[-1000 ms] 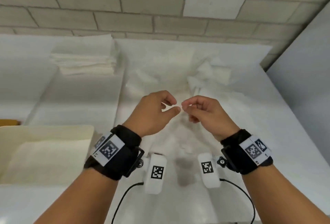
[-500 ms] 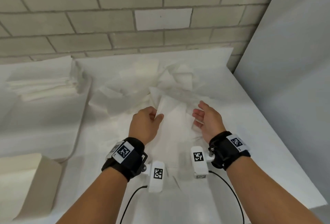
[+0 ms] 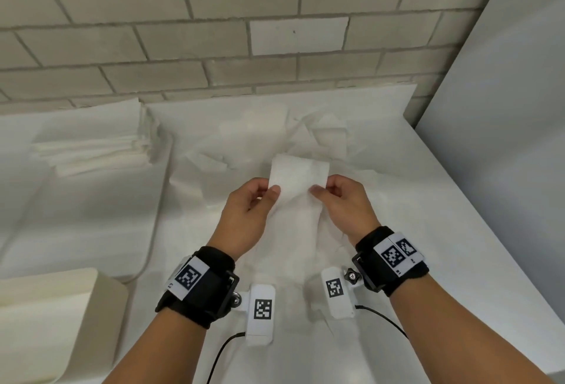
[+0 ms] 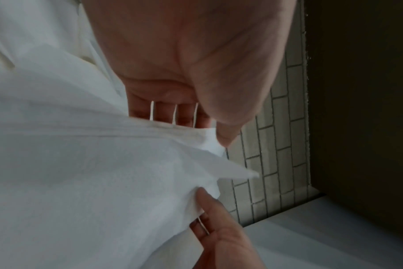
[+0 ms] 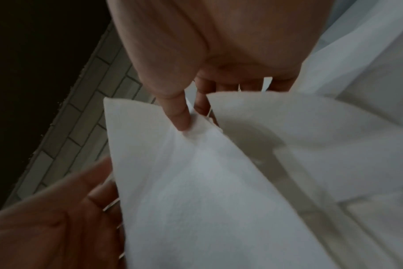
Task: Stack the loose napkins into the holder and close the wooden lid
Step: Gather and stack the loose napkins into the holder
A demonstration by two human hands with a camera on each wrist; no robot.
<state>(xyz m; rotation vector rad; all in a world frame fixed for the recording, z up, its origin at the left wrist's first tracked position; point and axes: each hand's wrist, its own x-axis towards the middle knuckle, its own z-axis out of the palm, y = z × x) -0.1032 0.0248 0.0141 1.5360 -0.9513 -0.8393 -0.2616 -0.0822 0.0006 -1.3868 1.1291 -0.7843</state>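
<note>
White paper fills your grip: a napkin [image 3: 298,175] is held up between your two hands, above the desk [image 3: 443,200]. Your left hand [image 3: 244,215] pinches its left edge, thumb on top, fingers [image 4: 163,112] curled behind. Your right hand [image 3: 345,203] pinches the right edge likewise. Beyond your fingertips lie the loose napkins [image 3: 275,136]; a folded stack [image 3: 97,145] sits far left of your fingers.
</note>
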